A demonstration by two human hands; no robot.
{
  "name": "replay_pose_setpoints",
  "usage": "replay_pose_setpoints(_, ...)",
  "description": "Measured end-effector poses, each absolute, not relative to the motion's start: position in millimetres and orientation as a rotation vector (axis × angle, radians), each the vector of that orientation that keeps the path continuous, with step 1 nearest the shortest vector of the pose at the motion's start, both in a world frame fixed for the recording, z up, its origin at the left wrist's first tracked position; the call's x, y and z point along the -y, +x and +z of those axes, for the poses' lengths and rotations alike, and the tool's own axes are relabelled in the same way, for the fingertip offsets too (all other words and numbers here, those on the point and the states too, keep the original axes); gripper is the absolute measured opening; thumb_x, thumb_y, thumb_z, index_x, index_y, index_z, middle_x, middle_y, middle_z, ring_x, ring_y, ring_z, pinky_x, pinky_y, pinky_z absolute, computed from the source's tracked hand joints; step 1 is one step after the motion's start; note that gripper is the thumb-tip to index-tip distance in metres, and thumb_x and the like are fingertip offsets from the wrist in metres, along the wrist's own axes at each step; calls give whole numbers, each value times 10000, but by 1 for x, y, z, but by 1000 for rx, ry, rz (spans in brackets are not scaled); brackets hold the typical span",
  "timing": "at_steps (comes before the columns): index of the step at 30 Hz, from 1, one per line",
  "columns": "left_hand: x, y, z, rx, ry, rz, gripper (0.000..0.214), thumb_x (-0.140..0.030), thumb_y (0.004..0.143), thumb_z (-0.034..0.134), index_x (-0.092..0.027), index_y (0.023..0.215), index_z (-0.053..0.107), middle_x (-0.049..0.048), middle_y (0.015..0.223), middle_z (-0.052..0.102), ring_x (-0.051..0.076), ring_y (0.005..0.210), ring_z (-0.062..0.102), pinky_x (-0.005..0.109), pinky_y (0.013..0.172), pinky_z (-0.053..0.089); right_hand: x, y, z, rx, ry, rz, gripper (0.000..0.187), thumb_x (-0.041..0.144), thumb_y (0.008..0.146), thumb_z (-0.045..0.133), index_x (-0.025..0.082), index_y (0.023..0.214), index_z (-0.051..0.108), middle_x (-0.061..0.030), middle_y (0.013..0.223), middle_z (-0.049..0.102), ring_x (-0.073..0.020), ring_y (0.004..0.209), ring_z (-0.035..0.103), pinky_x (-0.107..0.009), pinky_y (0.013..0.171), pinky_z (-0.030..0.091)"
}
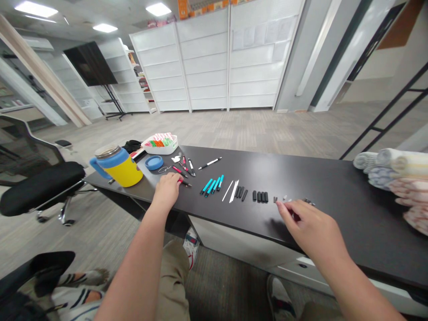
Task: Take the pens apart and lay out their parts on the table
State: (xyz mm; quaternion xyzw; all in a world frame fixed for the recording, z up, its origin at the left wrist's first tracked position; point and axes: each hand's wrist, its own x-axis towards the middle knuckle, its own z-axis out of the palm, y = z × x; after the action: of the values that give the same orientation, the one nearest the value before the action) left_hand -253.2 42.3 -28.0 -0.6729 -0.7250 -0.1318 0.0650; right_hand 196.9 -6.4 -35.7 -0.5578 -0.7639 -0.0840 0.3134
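My left hand (167,191) is at the left part of the dark desk, its fingers closed on a red pen (186,183) whose dark tip points right. Beyond it lie several red, black and white pens (183,166). My right hand (309,223) hovers over the desk's front part with fingers curled and thumb close to the forefinger; what they may hold is hidden. By its fingertips are tiny dark parts (275,199) and small clear pieces (285,197). Between the hands lie teal pen barrels (212,186), white thin tubes (233,191), slim black pieces (240,192) and black grips (260,196), in rows.
A yellow and blue mug (123,167) stands at the desk's left end, beside a blue lid (154,162) and a white basket (160,149) of coloured packets. One white and black pen (210,163) lies farther back. Rolled towels (397,178) are stacked at the right.
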Motion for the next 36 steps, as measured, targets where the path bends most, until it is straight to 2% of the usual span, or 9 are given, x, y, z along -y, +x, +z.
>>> replay_pose_setpoints(9, -40, -250, -25, 2189, -2034, -414, 189, -209, 997, 521, -239, 1088, 684, 107, 1231, 670, 298, 1171, 591, 453, 1048, 481, 5, 197, -32, 2054, -1478, -186, 456, 520, 1063, 474, 230, 793, 701, -38, 773, 728, -192, 670, 664, -314, 607, 381)
replay_pose_setpoints(28, -40, -247, -24, 2208, -1985, -396, 197, -227, 985, 530, -231, 1084, 700, 131, 1201, 677, 314, 1155, 594, 476, 1041, 479, 3, 198, -34, 2086, -1472, -139, 438, 500, 1061, 479, 233, 783, 688, -33, 785, 735, -197, 697, 689, -313, 630, 403)
replay_pose_setpoints(36, -38, -237, -17, 2118, -2087, -481, 262, -235, 963, 577, -210, 1203, 680, 138, 1278, 684, 329, 1213, 581, 490, 1078, 456, 3, 198, -34, 2105, -1472, -134, 437, 494, 1059, 483, 236, 793, 714, -39, 799, 745, -196, 688, 687, -317, 615, 407)
